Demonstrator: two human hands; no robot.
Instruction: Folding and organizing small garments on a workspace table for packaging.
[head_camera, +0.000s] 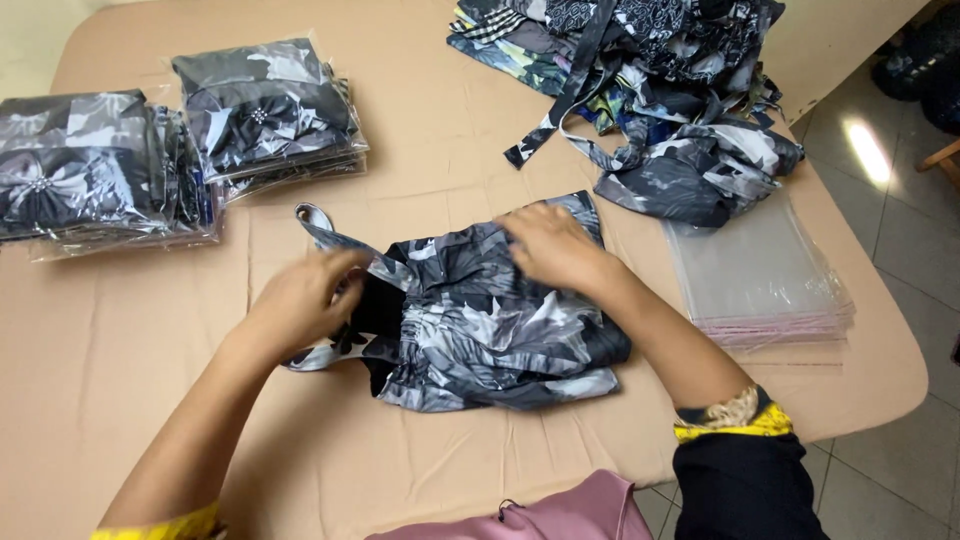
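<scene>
Folded garment (490, 320) sits center frame on the counter (130, 400), approx. mid-width. Grey/black/white abstract print, glossy fabric, bunched into a rough rectangle w/ a strap (330, 235) looping out toward upper left.

Left hand (300, 300) at the garment's left edge, fingers curled around the strap/fabric, pinching it. Right hand (550, 245) lies flat on the garment's upper right corner, fingers spread, pressing down, not gripping.

Edges and room: bare tan cloth below and left of the garment. Two stacks of bagged garments (180, 140) upper left, well apart. Loose pile of same-print pieces (650, 90) upper right, near the garment's top corner. Stack of clear plastic bags (760, 280) right of the garment, just beside the right forearm, close to the counter's right edge. Pink bag (560, 510) at bottom edge.
</scene>
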